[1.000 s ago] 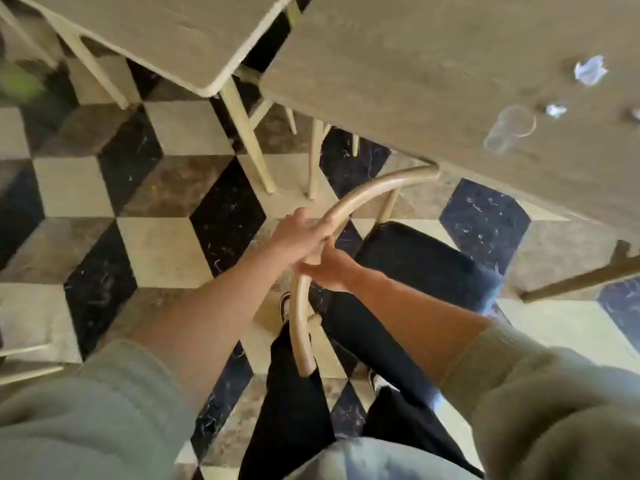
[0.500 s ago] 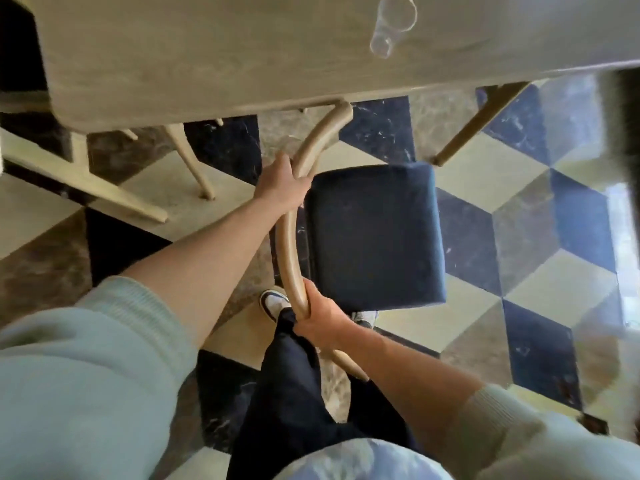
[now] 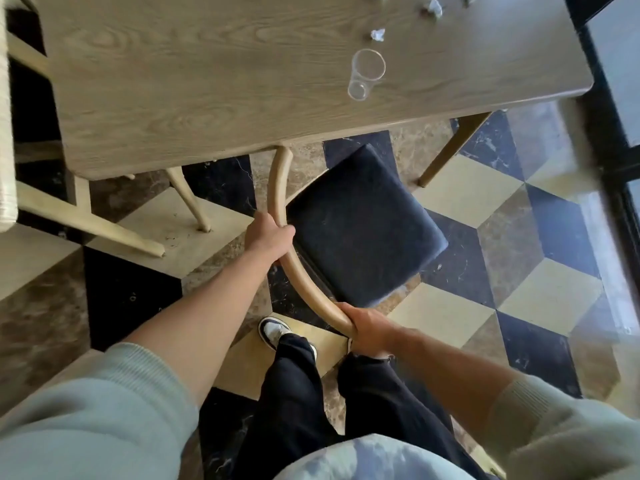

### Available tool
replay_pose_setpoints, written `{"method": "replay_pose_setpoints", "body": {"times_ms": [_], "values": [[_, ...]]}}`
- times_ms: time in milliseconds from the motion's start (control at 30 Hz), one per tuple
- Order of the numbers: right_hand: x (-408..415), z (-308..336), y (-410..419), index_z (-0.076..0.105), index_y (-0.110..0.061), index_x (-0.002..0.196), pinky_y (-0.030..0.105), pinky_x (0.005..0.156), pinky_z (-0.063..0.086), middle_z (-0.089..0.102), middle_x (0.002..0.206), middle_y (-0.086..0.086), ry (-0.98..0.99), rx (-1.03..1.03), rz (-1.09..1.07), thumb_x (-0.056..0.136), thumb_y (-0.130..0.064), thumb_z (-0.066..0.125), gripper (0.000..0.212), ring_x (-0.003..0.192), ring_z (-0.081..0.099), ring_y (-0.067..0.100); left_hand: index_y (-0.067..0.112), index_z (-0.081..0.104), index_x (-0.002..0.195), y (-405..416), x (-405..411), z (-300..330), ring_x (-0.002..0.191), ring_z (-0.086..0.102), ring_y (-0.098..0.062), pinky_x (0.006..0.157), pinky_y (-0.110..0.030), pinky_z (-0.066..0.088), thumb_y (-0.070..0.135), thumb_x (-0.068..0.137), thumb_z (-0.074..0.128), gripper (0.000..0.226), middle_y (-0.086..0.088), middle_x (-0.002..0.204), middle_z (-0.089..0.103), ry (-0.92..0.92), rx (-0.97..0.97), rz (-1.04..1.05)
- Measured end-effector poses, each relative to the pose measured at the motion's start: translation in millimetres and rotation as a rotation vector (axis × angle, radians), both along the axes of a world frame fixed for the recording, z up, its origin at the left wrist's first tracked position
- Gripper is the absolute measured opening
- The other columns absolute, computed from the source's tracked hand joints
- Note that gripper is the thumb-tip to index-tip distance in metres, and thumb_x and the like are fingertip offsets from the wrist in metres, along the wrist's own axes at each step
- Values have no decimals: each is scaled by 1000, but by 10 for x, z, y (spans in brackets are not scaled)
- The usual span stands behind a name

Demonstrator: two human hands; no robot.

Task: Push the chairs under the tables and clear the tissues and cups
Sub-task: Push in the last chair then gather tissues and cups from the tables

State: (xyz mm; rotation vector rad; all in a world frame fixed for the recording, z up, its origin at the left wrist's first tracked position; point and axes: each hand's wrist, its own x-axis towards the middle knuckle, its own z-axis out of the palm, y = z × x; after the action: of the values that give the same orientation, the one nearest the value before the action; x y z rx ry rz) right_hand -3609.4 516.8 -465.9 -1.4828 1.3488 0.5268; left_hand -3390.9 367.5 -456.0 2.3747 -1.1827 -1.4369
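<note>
A chair (image 3: 360,223) with a dark blue seat cushion and a curved wooden back rail stands at the near edge of a wooden table (image 3: 194,77), its seat turned at an angle and only its far end under the tabletop. My left hand (image 3: 268,237) grips the middle of the rail. My right hand (image 3: 367,329) holds the rail's near end. On the table a clear plastic cup (image 3: 365,74) lies on its side, with a crumpled tissue (image 3: 378,34) just beyond it and two more tissues (image 3: 433,6) near the far edge.
The legs of another wooden chair (image 3: 86,220) and a pale table edge (image 3: 7,133) are at the left. A dark window frame (image 3: 609,133) runs along the right. The floor is checkered marble; my feet (image 3: 273,330) stand just behind the chair.
My hands have spread apart along the back rail, the right sliding to its near end. The chair has swung round toward the table, and the view now looks down on the tabletop.
</note>
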Motion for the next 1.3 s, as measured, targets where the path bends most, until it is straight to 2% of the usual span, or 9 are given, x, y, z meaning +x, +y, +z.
{"method": "replay_pose_setpoints", "body": {"times_ms": [100,233,333,567,667,833,1000,1200,1300], "values": [[-395,42,-293,44,-40,143,39,84,54,67,113,-3,62,-66,111,74,-9,72,81,97,62,22,11,44,131,24,-135,4,85,67,-29,58,-43,65,21,83,71,57,-13,113,64,37,28,134],[-944,61,-712,62,-33,121,37,74,54,67,108,-4,180,-254,162,79,-6,63,50,95,64,23,13,47,133,-58,-364,27,87,69,-27,43,-30,57,29,80,75,62,-10,114,66,55,73,183],[-1420,41,-1048,67,-33,107,35,90,46,67,102,-7,285,-425,196,79,-9,68,38,94,63,19,16,46,130,-240,-544,62,81,69,-23,33,-21,47,34,79,79,63,-7,110,64,11,18,246],[-2950,-2,-2039,74,-31,102,34,105,33,69,96,-4,372,-634,209,75,-17,76,31,102,61,22,0,63,120,-654,-1462,72,80,75,-28,65,-38,65,5,88,72,33,-14,100,73,27,-64,317],[-3588,-9,-2423,72,-34,110,37,119,19,68,104,-5,353,-658,232,83,-21,73,30,112,60,19,-1,56,129,-823,-2083,80,88,75,-34,64,-39,65,3,89,69,42,-22,114,70,31,-18,374],[-4234,55,-2847,74,-36,110,37,117,16,65,103,-6,342,-734,168,87,-26,70,26,116,54,18,-1,53,128,-971,-2708,149,78,77,-30,67,-39,65,3,92,63,38,-21,109,70,130,93,409],[-4409,22,-2877,69,-40,119,38,115,12,61,109,-7,325,-681,224,80,-24,75,42,122,48,20,16,38,124,-1074,-2956,277,66,76,-29,52,-37,61,22,93,60,39,-21,101,70,1,207,227],[-4386,162,-2993,66,-44,117,54,120,-9,62,118,-12,252,-495,243,89,-12,64,42,130,43,22,4,65,91,-1355,-2639,534,38,67,-19,39,-27,54,28,86,59,25,-6,54,72,-354,161,130],[-4305,273,-3141,65,-43,114,58,119,-7,62,125,-15,297,-313,366,92,-6,53,44,129,43,22,8,66,74,-1539,-2428,584,50,70,-25,44,-28,47,37,83,63,31,-3,60,72,-357,-21,142]]}}
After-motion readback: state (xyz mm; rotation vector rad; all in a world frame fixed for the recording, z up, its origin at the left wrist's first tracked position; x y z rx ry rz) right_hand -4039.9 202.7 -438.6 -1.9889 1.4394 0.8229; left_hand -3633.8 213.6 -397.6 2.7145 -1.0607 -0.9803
